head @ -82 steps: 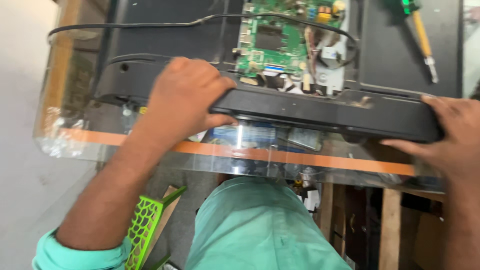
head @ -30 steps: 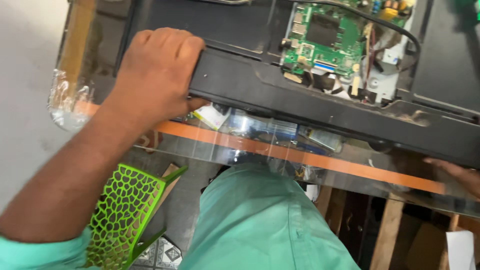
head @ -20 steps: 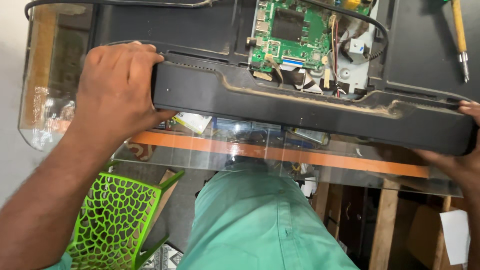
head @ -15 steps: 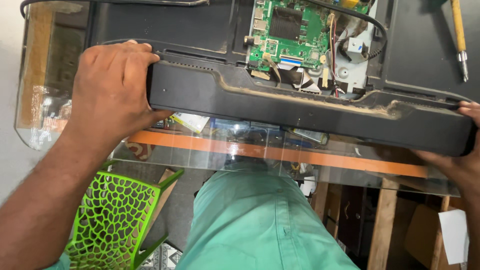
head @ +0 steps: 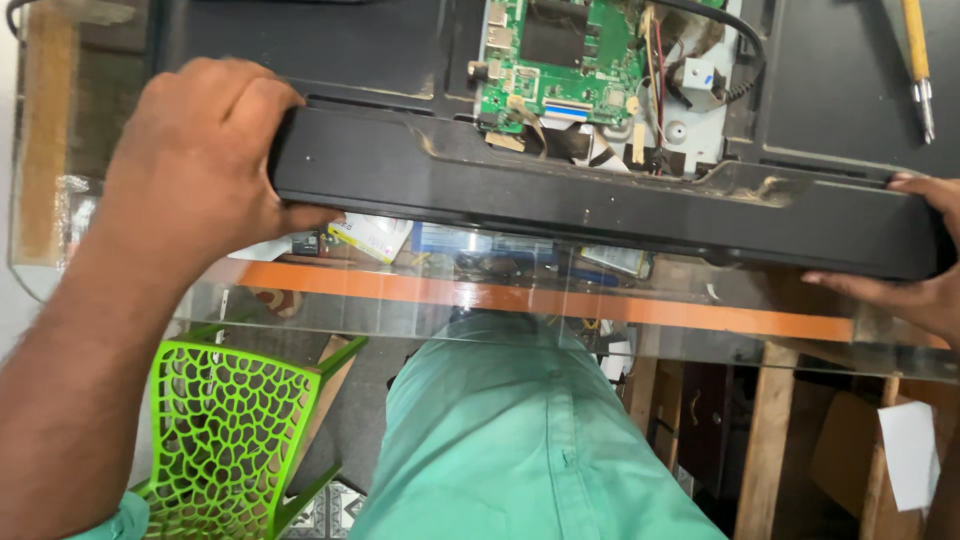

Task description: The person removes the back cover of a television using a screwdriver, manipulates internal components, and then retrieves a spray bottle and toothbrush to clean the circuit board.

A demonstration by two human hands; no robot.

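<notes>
The left hand (head: 205, 160) is laid over the left end of a long black plastic cover strip (head: 600, 195), fingers wrapped across its top and thumb tucked under its near edge, the forearm running down to 7 o'clock. The right hand (head: 915, 265) is clamped on the strip's right end at 3 o'clock, fingertips on top and thumb beneath; only part of it is seen at the frame edge. The 2 hands are well apart, each closed on 1 end.

The strip is held lengthwise across the lower edge of an opened black television back panel (head: 330, 50), tilted slightly down toward the right. Just beyond it, at 12 o'clock, a green circuit board (head: 560, 55) with wires is exposed. A yellow-handled screwdriver (head: 916, 60) is lying on the panel at 1 o'clock.

Everything is carried by a glass desk (head: 620, 335) with an orange stripe along its near edge. Through the glass, small boxes, a green lattice chair (head: 230, 430) at 7 o'clock and wooden legs at 4 o'clock are seen.
</notes>
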